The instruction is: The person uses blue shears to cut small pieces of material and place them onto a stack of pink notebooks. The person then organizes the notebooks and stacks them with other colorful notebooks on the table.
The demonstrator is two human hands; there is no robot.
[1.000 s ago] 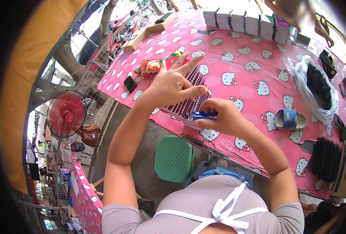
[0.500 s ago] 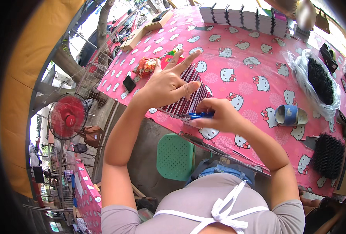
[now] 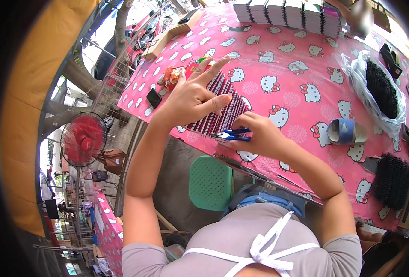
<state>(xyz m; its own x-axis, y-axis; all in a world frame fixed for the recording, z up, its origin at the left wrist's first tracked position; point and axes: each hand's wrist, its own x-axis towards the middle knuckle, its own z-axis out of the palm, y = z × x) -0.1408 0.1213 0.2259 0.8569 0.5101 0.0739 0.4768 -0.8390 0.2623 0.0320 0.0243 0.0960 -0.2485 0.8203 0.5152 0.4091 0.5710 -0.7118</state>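
**Two hands at the striped card by the table edge**

The card (image 3: 220, 108) is the landmark. It is a flat sheet with rows of dark and pink stripes, and it lies on the pink table (image 3: 287, 69) very close to the near edge. Its long way runs from the near edge up and away, toward the snack packs (image 3: 177, 76).

The left hand (image 3: 193, 99) rests on top of the card. Its fingers are spread out flat and press down. It holds nothing; it only pins the card.

The right hand (image 3: 260, 138) is at the near corner of the card, just beside the left hand. It pinches small blue tweezers (image 3: 234, 135). The tips point toward the card's near corner and are touching it or almost touching it. The tips are too small to see if they hold anything. So the right hand is the nearer one to that corner.

Past the near edge of the card the table drops off, with a green stool (image 3: 211, 182) below. To the right of the card the table is bare as far as the tape roll (image 3: 345, 131), so there is room that way. Farther right sit black bundles (image 3: 382, 87) in a clear bag. A row of boxes (image 3: 287, 11) stands far behind the card.
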